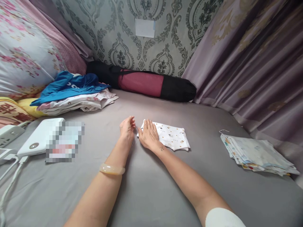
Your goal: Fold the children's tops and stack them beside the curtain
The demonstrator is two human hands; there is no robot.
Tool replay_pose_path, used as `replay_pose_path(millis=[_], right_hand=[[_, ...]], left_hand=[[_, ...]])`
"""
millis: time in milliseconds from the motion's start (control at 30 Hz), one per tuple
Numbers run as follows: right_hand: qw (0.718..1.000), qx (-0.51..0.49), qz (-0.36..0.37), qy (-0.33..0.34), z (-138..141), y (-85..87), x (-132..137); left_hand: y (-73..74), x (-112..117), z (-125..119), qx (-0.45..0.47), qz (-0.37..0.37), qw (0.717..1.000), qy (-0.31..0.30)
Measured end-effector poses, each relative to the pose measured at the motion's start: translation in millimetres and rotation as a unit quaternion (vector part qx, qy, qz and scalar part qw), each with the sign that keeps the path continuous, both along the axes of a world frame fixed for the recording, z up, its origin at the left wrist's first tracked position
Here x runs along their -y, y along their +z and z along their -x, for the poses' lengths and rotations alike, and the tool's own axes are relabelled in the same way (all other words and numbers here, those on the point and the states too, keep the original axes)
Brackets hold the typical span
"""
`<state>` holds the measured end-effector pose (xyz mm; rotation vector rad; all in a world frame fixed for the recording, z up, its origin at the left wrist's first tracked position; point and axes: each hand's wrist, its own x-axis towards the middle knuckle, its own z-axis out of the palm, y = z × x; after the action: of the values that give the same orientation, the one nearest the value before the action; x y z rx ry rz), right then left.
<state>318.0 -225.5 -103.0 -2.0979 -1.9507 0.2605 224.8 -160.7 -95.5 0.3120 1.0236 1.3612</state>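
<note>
A small folded white cloth with tiny prints lies on the grey bed sheet in front of me. My right hand lies flat on the cloth's left end, fingers stretched out together. My left hand sits just to the left of the cloth with its fingers curled at the cloth's edge; whether it pinches the fabric is hidden. A pale bangle circles my left wrist.
A stack of folded printed cloths lies at the right. Folded clothes with a blue garment sit at the back left, a black and red roll bag along the wall. A white power bank and cables lie at the left.
</note>
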Motion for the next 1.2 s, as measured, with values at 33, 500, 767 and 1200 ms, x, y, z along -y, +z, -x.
replay_pose_path(millis=[33, 500, 767, 1200], right_hand=[[1.000, -0.004, 0.002, -0.002, 0.3, 1.2, -0.9], [1.000, -0.003, 0.026, 0.002, 18.1, 1.2, -21.0], [1.000, 0.000, 0.027, -0.005, 18.4, -0.6, -20.7], [0.999, 0.035, -0.013, 0.002, -9.8, 14.9, 7.3]], left_hand=[[0.0, 0.0, -0.2, 0.001, 0.001, 1.000, 0.001], [8.0, -3.8, 6.0, 0.080, 0.046, 0.995, 0.040], [8.8, -3.1, 5.1, 0.083, 0.047, 0.995, 0.040], [4.7, -3.5, 5.0, 0.050, 0.035, 0.998, 0.031]])
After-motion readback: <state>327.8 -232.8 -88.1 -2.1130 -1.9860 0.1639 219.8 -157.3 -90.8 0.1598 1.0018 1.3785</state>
